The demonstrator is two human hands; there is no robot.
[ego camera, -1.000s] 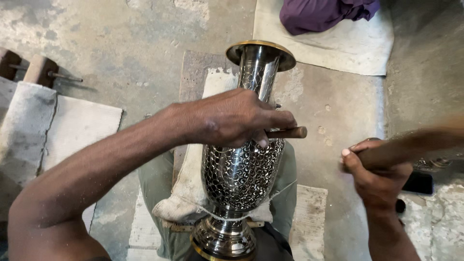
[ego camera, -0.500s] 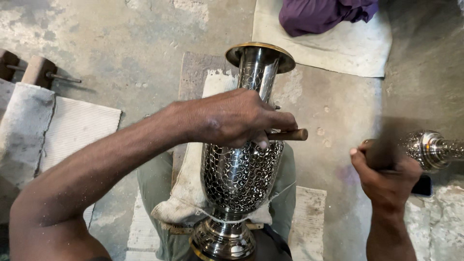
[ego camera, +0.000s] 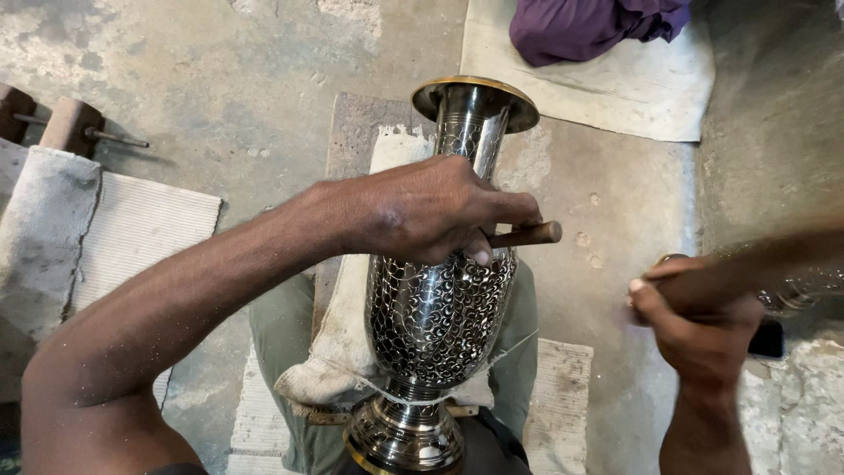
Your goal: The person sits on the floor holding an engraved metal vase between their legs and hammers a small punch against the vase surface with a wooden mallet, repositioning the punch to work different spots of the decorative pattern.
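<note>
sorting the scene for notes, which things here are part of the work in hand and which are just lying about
In use: metal vase, wooden-handled tool in left hand, blurred stick in right hand.
Lying about: purple cloth, ribbed mat, wooden block.

I am pressing my left hand (ego camera: 431, 211) on a patterned metal vase (ego camera: 440, 308) lying across my lap, and pinching a wooden-handled chisel (ego camera: 526, 235) against it. My right hand (ego camera: 699, 321) is gripping a blurred hammer (ego camera: 774, 264) beside the vase. A purple cloth (ego camera: 598, 26) is lying on a mat (ego camera: 615, 88) beyond.
</note>
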